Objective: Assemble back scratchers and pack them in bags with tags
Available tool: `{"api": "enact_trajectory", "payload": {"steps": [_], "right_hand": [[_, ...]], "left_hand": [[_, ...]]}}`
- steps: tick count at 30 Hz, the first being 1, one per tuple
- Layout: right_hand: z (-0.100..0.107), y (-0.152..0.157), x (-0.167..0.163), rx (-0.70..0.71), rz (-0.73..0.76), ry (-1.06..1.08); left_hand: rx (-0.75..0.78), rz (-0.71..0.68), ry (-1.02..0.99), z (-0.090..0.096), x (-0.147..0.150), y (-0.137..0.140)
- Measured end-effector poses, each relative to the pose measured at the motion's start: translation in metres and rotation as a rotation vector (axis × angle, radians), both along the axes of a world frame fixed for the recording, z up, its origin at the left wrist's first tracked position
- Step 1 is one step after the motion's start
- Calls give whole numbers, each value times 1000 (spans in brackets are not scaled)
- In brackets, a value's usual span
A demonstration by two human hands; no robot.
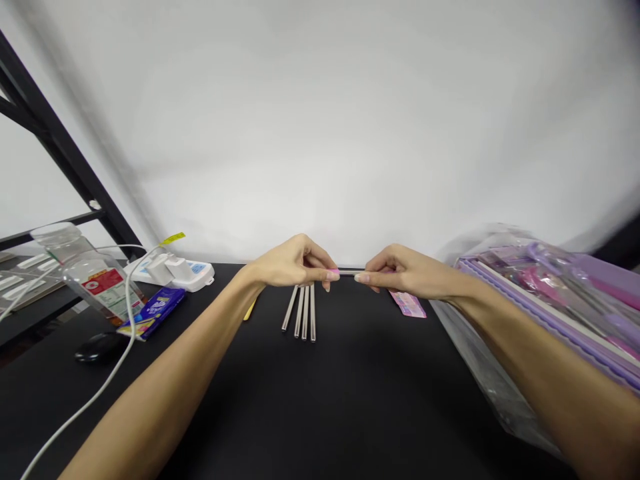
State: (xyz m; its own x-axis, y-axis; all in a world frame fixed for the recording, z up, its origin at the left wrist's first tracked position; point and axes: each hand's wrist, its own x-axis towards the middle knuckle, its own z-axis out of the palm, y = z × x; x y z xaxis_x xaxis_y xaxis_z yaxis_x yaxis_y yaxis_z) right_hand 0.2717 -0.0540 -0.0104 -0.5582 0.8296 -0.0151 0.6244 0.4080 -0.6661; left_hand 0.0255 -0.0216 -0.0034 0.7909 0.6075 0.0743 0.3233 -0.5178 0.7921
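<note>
A thin silver metal rod is stretched level between my two hands, above the back of the black desk. At its left end my left hand pinches a small pink piece, whose exact kind I cannot make out. My right hand pinches the other end between thumb and fingers. Below my left hand several silver metal rods lie side by side, their far ends hidden by the hand. A yellow strip pokes out beside the left wrist. Under my right hand lies a pink printed packet, partly covered.
At right, a purple container in clear plastic holds assorted items. On the left are a clear jar, a blue packet, a white power strip, a black mouse and a white cable. A white wall stands behind.
</note>
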Motion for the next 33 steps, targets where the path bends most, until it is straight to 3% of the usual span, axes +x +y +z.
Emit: {"api": "enact_trajectory", "payload": {"steps": [6,13,16,20,26,29,33], "right_hand": [[13,-5,5,164,1,-140],[18,0,22,331,-53,-291],[20,-2,26,283,-31,-286],[17,-6,13,243,-21,-271],[6,-1,7,117,61,-198],[8,5,31,77,24,-298],[11,5,40,160,-63,-337]], "left_hand": [[-94,-43,-28,-1,9,-5],[234,13,78,7,10,-2],[414,61,122,5,5,-1],[530,83,142,0,11,-5],[579,-15,190,-3,16,0],[590,78,237,3,-5,9],[624,152,274,8,-18,11]]}}
